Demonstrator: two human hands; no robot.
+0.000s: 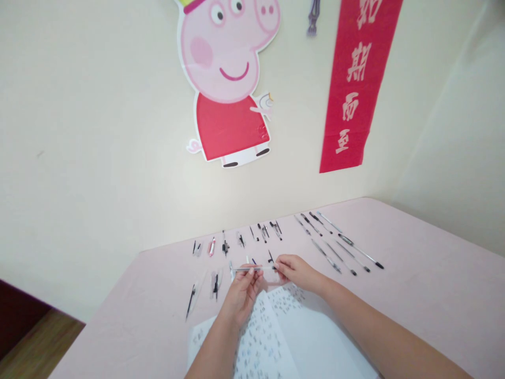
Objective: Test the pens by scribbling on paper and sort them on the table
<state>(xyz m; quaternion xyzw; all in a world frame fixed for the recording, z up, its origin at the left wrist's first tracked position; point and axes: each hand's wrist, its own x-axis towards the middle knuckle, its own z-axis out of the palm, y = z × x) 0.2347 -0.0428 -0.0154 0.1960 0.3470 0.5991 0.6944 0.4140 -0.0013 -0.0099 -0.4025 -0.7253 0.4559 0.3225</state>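
Note:
A slim clear pen lies level between my two hands, just above the near part of the pink table. My left hand is closed round its left portion, with the thumb on top. At the pen's dark right end, my right hand pinches with thumb and fingertips. Whether that dark end is a cap or a tip I cannot tell. Small pen parts lie just beyond my hands, partly hidden by them. Below my wrists are paper sheets with handwriting.
Several whole pens lie in two rows on the right of the pink table. Taken-apart pen pieces are grouped at the left, with more groups along the back. Behind stands a wall with a pig cutout and a red banner.

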